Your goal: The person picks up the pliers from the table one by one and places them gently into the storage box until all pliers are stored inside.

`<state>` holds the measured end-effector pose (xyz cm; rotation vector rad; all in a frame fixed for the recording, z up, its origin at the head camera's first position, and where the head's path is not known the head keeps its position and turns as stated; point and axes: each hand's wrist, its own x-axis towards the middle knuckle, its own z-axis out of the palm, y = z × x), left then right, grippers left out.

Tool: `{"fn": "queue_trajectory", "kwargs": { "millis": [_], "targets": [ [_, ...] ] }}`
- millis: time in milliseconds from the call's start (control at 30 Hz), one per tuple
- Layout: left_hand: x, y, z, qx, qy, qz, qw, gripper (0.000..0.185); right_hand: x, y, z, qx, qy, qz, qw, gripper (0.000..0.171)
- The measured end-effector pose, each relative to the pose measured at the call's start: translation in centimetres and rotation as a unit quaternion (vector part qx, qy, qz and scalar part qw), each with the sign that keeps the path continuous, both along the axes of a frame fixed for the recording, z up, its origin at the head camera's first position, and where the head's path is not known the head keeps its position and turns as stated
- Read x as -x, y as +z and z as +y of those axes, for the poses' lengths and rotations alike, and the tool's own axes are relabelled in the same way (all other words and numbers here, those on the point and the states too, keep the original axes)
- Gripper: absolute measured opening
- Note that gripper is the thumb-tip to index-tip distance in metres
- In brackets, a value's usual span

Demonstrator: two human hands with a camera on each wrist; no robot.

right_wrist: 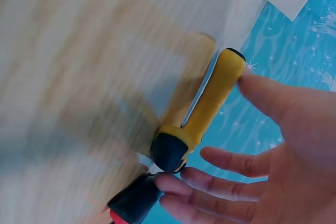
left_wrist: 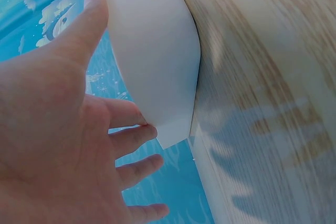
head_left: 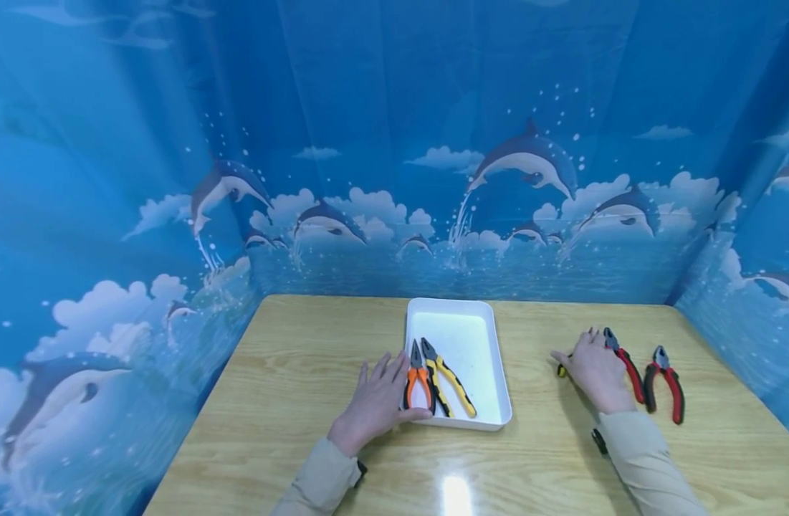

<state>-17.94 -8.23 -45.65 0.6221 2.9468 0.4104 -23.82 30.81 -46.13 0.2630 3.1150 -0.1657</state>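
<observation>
At frame centre I see my left hand, fingers relaxed, against the smooth white tray; lower right, my right hand, fingers released, covers yellow-handled pliers.

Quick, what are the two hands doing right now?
Left hand: open, fingers straight, touching the white tray.
Right hand: open over a yellow-handled tool, thumb touching it.

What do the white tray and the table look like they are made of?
The white tray looks like smooth moulded plastic: uniform white, rounded corners, a soft sheen. The table shows a pale wood grain, and a glossy glare spot near the front edge suggests a laminate or varnished finish; which one cannot be told from these views.
</observation>
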Motion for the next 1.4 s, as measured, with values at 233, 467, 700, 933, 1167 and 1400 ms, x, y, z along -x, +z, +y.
{"fn": "queue_trajectory", "kwargs": {
  "millis": [233,467,700,933,1167,1400],
  "targets": [
    [0.0,0.0,0.0,0.0,0.001,-0.003,1.0,0.102,0.2,0.2,0.1,0.014,-0.025,-0.043,0.999,0.087],
    [0.0,-0.1,0.0,0.0,-0.001,-0.001,1.0,0.102,0.4,0.3,0.4,0.04,-0.049,-0.063,0.996,0.082],
    [0.0,0.0,0.0,-0.001,-0.003,0.001,1.0,0.101,0.1,0.1,0.6,0.036,-0.05,-0.057,0.996,0.079],
    [-0.1,0.0,0.0,-0.001,-0.002,0.004,1.0,0.101,-0.1,0.0,0.4,0.011,-0.039,-0.052,0.998,0.079],
    [0.0,0.0,0.0,-0.002,-0.002,0.005,1.0,0.101,-0.3,0.2,0.3,0.018,-0.034,-0.051,0.998,0.077],
    [0.0,0.0,0.0,-0.004,0.0,0.006,1.0,0.101,-0.7,0.3,0.1,0.023,-0.005,-0.042,0.999,0.069]
  ]
}}
